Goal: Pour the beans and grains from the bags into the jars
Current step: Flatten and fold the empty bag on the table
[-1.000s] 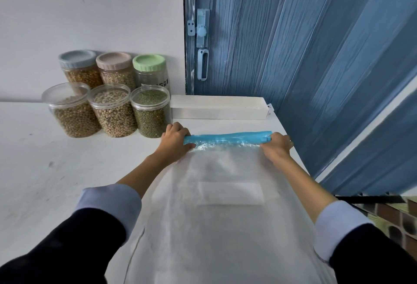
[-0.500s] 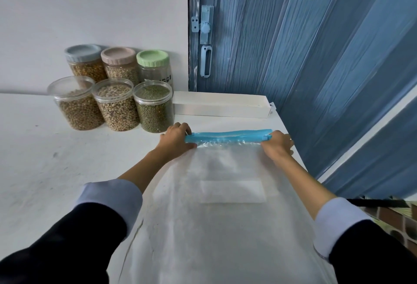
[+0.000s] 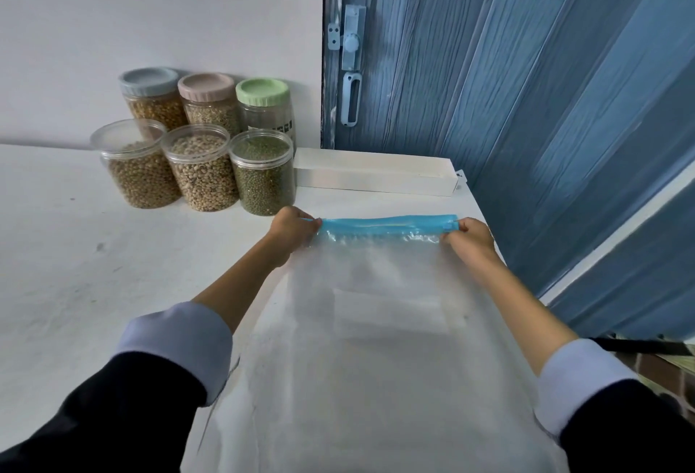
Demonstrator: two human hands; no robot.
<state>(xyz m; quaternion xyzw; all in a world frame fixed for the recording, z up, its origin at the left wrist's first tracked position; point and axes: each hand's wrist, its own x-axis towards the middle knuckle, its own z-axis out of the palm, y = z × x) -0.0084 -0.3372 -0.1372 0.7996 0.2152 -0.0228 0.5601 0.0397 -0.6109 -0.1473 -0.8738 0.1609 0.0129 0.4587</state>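
At the far left of the counter (image 3: 56, 247) stand 6 jars (image 3: 195, 156), 3 lidded at the back and 3 open in front, all showing beans or grains, though the green-lidded one looks near empty. Right of them the left hand (image 3: 291, 230) pinches one end of the bag's blue zip strip (image 3: 387, 224) while the right hand (image 3: 468, 237) pinches the other, fingers curled, the flat, seemingly empty bag (image 3: 376, 341) lying toward the person. The step looks like handling a spent bag; next a full bag must be found.
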